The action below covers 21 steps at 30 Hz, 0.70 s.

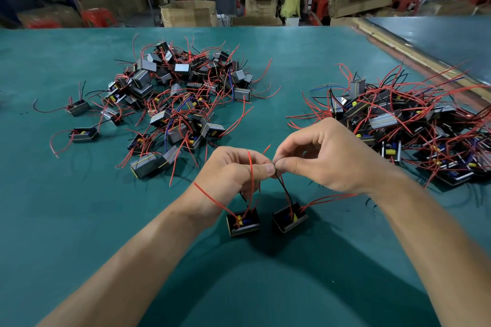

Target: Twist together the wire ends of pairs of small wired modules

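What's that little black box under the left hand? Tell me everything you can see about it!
The little box is small, dark and blocky, with a pale stripe along its lower side. Its open top shows a yellow part and a blue part. Thin red wires rise from it: one runs up into the left hand, which pinches it, and another loops across that wrist. It is tilted over the green table; hanging or resting, I cannot tell. A second box is beside it, apart.
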Motion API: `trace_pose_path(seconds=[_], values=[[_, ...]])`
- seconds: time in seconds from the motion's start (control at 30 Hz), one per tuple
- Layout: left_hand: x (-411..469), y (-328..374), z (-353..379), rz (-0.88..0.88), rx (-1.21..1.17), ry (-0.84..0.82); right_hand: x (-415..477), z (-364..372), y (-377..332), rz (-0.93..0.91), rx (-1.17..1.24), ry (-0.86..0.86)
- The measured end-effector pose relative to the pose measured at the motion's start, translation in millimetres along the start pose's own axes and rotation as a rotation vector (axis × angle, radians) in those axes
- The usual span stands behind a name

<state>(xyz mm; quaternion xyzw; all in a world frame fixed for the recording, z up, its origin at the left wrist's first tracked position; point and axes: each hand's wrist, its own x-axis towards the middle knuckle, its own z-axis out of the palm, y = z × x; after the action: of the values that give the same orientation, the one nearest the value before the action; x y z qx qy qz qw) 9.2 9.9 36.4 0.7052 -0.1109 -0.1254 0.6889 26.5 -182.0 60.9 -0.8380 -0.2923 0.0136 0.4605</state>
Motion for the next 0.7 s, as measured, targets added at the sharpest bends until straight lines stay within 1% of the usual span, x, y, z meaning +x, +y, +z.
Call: trace_pose_path(seconds=[0.17, 0.27, 0.37, 0.53, 0.7], values=[[-1.2, -3.0, 3.9, 0.196, 0.225, 0.061, 0.9, 2.7, 3.9, 0.084, 0.013, -0.040], [-3.6, -3.3, 7.6, 0.271, 0.297, 0.079, 0.3, 3.1, 5.2, 0.126, 0.039, -0.054], [-5.0, -2.8, 8.3, 0.297, 0.294, 0.089, 0.2, 2.5, 3.5, 0.118, 0.084, -0.048], [-3.9, -3.3, 6.9, 0.288, 0.307, 0.103, 0.3, 2.8, 3.2, 0.107, 0.118, -0.058], [-6.3, -0.2, 6.6, 0.294, 0.309, 0.065, -0.7, 3.4, 4.0, 0.135, 0.091, -0.134]])
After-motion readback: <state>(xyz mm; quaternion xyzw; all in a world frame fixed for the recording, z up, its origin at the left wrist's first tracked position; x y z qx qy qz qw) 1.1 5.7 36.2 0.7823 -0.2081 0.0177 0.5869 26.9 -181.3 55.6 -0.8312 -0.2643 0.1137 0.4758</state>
